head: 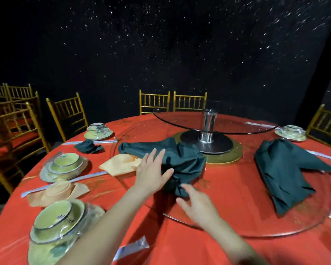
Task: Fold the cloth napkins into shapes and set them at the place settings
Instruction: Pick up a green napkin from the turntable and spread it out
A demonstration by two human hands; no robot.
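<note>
A dark green napkin lies bunched on the glass turntable in front of me. My left hand rests flat on its left side with fingers spread. My right hand touches its near bunched end with loosely spread fingers. A flat orange napkin lies partly under the green one. An orange napkin folded into a rose shape sits between two wrapped place settings. A second green napkin lies loose at the right, and a small crumpled green one at the left.
The round table has a red cloth. A raised glass lazy Susan on a metal post stands in the middle. Further wrapped dish sets and wrapped chopsticks lie around the rim. Gold chairs ring the table.
</note>
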